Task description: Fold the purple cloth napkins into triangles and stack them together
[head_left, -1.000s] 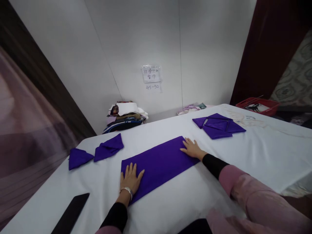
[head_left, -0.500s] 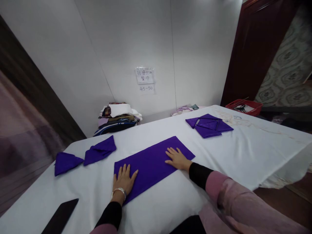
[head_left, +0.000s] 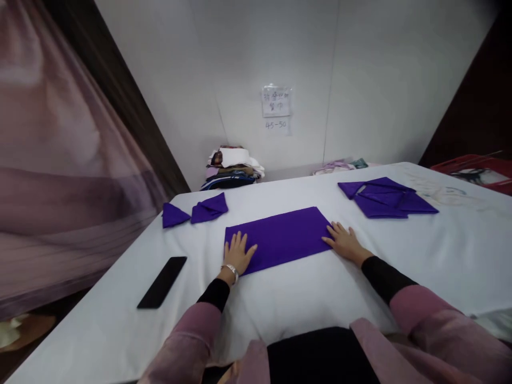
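A purple cloth napkin point(head_left: 284, 237), folded into a flat rectangle, lies on the white-covered table point(head_left: 296, 304) in front of me. My left hand point(head_left: 239, 255) rests flat on its left end, fingers spread, a silver bracelet at the wrist. At the right end, my right hand point(head_left: 344, 242) lies with fingers stretched out, the fingertips at the napkin's edge. Farther left are two folded purple pieces, a small triangular one point(head_left: 174, 215) and a larger pointed one point(head_left: 210, 208). Several overlapping folded purple cloths point(head_left: 384, 200) lie at the back right.
A flat black rectangular object point(head_left: 162, 282) lies on the table's left side. Behind the table are a stack of folded clothes point(head_left: 232, 169) and a paper sign point(head_left: 277, 102) on the wall. A red basket point(head_left: 472, 165) stands far right; a pink curtain point(head_left: 60, 160) hangs at left.
My right hand has slid from the napkin's top surface out to its right edge. The left hand stays on the left end. The camera view has turned to the left.
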`<action>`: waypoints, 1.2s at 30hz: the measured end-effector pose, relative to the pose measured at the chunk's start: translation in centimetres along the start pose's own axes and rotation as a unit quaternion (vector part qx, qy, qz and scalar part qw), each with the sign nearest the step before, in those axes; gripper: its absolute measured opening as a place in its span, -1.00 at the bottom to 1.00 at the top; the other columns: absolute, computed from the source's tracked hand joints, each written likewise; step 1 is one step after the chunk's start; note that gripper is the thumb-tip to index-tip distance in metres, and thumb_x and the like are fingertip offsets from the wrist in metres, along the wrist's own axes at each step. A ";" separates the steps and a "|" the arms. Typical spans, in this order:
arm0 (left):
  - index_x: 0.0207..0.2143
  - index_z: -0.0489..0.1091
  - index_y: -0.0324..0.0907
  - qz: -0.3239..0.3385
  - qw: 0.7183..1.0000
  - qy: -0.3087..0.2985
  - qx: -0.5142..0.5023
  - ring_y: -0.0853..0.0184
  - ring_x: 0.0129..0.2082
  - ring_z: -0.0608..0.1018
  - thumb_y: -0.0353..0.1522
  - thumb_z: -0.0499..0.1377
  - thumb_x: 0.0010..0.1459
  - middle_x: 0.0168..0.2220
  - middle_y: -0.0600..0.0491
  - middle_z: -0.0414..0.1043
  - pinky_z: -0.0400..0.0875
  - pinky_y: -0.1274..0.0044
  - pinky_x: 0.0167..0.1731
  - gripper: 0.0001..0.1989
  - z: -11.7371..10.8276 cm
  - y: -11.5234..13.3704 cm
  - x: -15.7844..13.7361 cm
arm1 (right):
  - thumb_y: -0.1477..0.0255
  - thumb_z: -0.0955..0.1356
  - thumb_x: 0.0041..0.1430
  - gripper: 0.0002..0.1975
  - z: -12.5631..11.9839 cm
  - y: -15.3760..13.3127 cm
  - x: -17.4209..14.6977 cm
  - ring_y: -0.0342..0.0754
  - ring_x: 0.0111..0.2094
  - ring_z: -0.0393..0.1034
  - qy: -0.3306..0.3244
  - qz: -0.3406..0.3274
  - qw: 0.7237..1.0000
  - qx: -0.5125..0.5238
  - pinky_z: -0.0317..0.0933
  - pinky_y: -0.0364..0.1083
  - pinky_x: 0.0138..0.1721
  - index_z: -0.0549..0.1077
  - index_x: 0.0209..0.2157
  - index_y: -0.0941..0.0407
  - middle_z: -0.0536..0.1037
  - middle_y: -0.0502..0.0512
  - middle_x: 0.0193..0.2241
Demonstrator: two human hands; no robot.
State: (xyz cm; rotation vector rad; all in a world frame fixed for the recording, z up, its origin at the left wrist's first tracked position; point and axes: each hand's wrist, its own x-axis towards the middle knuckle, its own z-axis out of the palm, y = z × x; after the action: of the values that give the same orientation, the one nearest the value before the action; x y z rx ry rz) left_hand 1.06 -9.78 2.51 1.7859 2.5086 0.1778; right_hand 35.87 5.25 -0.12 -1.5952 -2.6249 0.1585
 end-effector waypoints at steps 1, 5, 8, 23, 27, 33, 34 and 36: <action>0.25 -0.04 -0.22 0.023 1.000 -0.005 0.007 0.14 0.29 -0.13 0.01 -0.20 0.19 0.31 -0.07 -0.22 -0.21 0.20 0.20 -0.30 0.3 0.4 -0.8 | 0.01 -0.01 0.20 -0.27 0.0 -1.2 0.0 0.17 0.27 -0.30 0.009 -0.020 1.000 0.004 -0.37 0.28 0.16 0.06 0.23 0.19 -0.07 0.27 0.27; 0.25 -0.03 -0.20 0.061 0.997 -0.031 0.021 0.15 0.29 -0.12 0.02 -0.21 0.18 0.31 -0.04 -0.20 -0.23 0.19 0.20 -0.30 1.8 1.6 -3.3 | -0.05 -0.01 0.18 -0.23 -0.1 -7.5 -0.3 0.14 0.28 -0.33 0.004 -0.142 0.988 0.054 -0.47 0.21 0.18 0.01 0.26 0.14 -0.08 0.22 0.28; 0.25 -0.04 -0.21 0.054 0.998 -0.032 0.028 0.15 0.29 -0.11 0.02 -0.22 0.19 0.30 -0.04 -0.18 -0.22 0.19 0.20 -0.30 2.4 1.6 -3.5 | -0.07 -0.01 0.17 -0.23 0.1 -10.6 -0.3 0.11 0.28 -0.34 -0.035 -0.202 0.975 0.084 -0.48 0.18 0.19 -0.01 0.26 0.12 -0.09 0.20 0.28; 0.25 -0.04 -0.23 0.058 0.996 -0.043 0.045 0.16 0.29 -0.10 -0.08 -0.12 0.16 0.30 -0.03 -0.18 -0.19 0.16 0.20 -0.33 3.0 0.3 -2.3 | -0.07 0.00 0.17 -0.25 -0.8 0.8 -2.2 0.15 0.27 -0.27 -0.010 -0.028 0.997 0.066 -0.41 0.24 0.18 0.05 0.24 0.11 -0.06 0.22 0.27; 0.25 -0.05 -0.19 0.026 0.997 -0.065 0.022 0.17 0.28 -0.06 -0.15 -0.13 0.19 0.29 -0.04 -0.16 -0.10 0.16 0.18 -0.39 2.2 0.3 -1.7 | -0.05 0.00 0.19 -0.27 -1.4 -0.7 -2.0 0.11 0.28 -0.31 0.009 -0.073 0.994 0.077 -0.45 0.20 0.19 0.02 0.25 0.09 -0.08 0.20 0.28; 0.05 0.32 0.09 0.072 0.990 -0.049 0.108 0.10 0.29 -0.12 -0.39 -0.04 0.12 0.28 0.12 -0.09 -0.20 0.06 0.15 -0.55 2.1 -2.1 -3.0 | -0.03 0.04 0.19 -0.28 -1.0 -2.9 -1.7 0.10 0.28 -0.30 -0.032 -0.142 0.983 0.114 -0.45 0.17 0.21 -0.01 0.26 0.08 -0.08 0.18 0.28; 0.03 0.34 0.12 0.078 0.988 -0.046 0.123 0.09 0.28 -0.13 -0.42 -0.04 0.10 0.28 0.13 -0.09 -0.20 0.05 0.15 -0.54 2.2 -2.8 -3.5 | -0.03 0.05 0.19 -0.28 -0.9 -2.6 -1.8 0.10 0.28 -0.30 -0.035 -0.140 0.983 0.114 -0.45 0.17 0.21 -0.01 0.26 0.08 -0.09 0.18 0.28; 0.03 0.33 0.13 0.073 0.986 -0.046 0.144 0.08 0.28 -0.15 -0.45 -0.03 0.06 0.29 0.13 -0.10 -0.17 0.03 0.14 -0.50 2.5 -4.0 -4.5 | -0.03 0.05 0.19 -0.29 -0.7 -1.5 -2.1 0.10 0.28 -0.30 -0.034 -0.125 0.985 0.110 -0.44 0.17 0.21 -0.02 0.26 0.07 -0.10 0.17 0.28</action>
State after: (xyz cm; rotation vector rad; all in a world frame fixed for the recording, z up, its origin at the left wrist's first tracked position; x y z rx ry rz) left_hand -0.97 -15.19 -0.53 2.0281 2.4418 -0.2713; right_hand 35.61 2.72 0.76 -1.2019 -2.7148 0.4768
